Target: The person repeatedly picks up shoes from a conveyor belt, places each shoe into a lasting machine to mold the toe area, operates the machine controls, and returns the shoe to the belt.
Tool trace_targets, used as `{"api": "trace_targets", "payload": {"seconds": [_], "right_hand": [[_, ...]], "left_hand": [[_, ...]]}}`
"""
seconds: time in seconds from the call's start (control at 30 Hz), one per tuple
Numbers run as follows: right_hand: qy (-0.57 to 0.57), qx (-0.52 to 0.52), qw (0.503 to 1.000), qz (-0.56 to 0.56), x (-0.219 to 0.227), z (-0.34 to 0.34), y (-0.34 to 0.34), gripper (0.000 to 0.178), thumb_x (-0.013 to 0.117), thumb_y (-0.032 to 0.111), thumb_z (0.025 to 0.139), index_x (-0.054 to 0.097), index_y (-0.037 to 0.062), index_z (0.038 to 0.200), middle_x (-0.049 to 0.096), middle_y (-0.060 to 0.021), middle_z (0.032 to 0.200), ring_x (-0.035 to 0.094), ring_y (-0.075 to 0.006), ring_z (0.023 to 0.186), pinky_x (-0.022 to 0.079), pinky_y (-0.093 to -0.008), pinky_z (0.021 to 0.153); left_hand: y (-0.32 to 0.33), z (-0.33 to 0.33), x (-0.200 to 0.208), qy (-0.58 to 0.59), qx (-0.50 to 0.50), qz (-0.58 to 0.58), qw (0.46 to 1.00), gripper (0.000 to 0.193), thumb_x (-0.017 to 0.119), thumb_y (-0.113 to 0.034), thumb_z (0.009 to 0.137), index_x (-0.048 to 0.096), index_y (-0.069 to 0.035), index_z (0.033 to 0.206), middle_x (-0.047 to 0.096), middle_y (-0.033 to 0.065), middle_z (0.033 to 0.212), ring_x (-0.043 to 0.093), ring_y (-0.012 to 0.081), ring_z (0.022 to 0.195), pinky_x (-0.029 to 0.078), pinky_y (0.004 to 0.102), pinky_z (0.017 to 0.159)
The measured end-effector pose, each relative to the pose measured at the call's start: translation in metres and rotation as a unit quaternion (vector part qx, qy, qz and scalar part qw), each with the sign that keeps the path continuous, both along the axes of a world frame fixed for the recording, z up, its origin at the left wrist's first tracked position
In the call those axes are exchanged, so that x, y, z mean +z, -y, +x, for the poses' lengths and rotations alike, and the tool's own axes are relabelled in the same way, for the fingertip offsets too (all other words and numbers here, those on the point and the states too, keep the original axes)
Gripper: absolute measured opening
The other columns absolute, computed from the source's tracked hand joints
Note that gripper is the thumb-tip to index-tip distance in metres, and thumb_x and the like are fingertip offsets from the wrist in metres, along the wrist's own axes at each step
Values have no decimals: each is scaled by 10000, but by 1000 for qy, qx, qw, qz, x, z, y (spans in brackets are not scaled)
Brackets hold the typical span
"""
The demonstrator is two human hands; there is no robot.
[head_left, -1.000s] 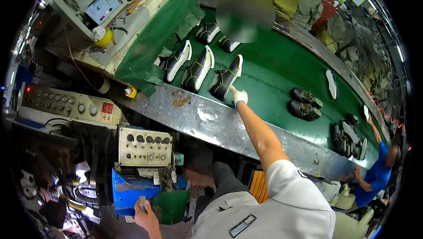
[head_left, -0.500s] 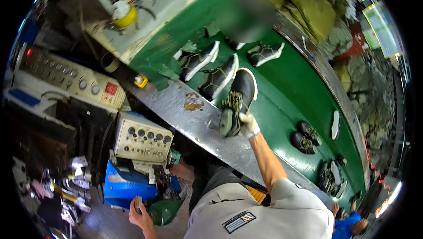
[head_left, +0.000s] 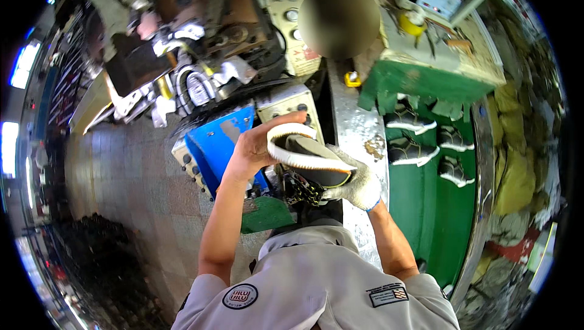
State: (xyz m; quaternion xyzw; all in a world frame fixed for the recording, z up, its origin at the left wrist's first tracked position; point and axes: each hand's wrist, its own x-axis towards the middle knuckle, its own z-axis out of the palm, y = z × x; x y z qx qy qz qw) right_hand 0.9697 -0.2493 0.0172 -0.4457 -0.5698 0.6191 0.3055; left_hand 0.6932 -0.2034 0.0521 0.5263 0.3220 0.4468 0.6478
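In front of my chest a black shoe with dark patterned laces is held up between my two hands, tilted, its white-rimmed sole facing up. My left hand, bare, is closed on the white rim at the shoe's left end. My right hand, in a whitish knitted glove, is wrapped round the right end of the shoe. Both hands are just above the machine beside the metal ledge. Part of the left fingers is hidden behind the sole, so I cannot tell whether anything small is in them.
Several dark shoes with white soles lie on the green conveyor belt to the right, past a metal ledge. A blue machine stands just beyond my left hand. A yellow tape measure sits on the ledge.
I have turned left, away from the belt. My right hand has brought the shoe from over the ledge to my front, and my left hand has come up to grip its sole.
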Motion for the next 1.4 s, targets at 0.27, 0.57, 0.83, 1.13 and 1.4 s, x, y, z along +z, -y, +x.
{"api": "trace_targets", "payload": {"seconds": [0.27,0.57,0.83,1.13,1.4], "right_hand": [[99,139,970,174,23,-55,-25,955,968,227,577,547,60,1417,596,-193,1376,602,-331,1251,489,-392,1045],[-41,250,967,13,9,-101,-55,852,990,249,561,624,-13,1285,734,-45,1084,642,-129,1009,520,-333,945],[-272,15,927,-259,-13,-176,-42,667,722,389,900,527,-100,1310,680,-164,1146,701,-208,990,578,-326,870],[-281,-12,930,-235,-50,-239,-71,475,605,236,1000,518,-15,1395,653,-62,1214,633,-122,1009,528,-283,886],[-389,-49,880,-267,-42,-291,-93,454,652,229,979,544,46,1380,670,-50,1188,653,-137,1002,546,-303,869]], "left_hand": [[20,-91,21,51,-29,106,993,466,728,23,772,659,78,1229,582,251,1390,575,326,1280,436,413,1093],[26,-137,6,129,38,49,990,249,850,-81,767,664,31,889,699,237,1086,677,274,1006,544,405,904],[25,-147,-38,46,376,-207,902,201,791,-136,852,686,10,942,705,70,837,672,129,723,577,286,616],[15,-170,-74,142,455,-221,851,424,708,-21,825,640,45,1238,705,124,1135,702,180,940,571,279,788],[-2,-192,-70,162,497,-144,840,518,597,83,826,521,121,1338,655,217,1229,690,260,1050,587,318,889]]}}
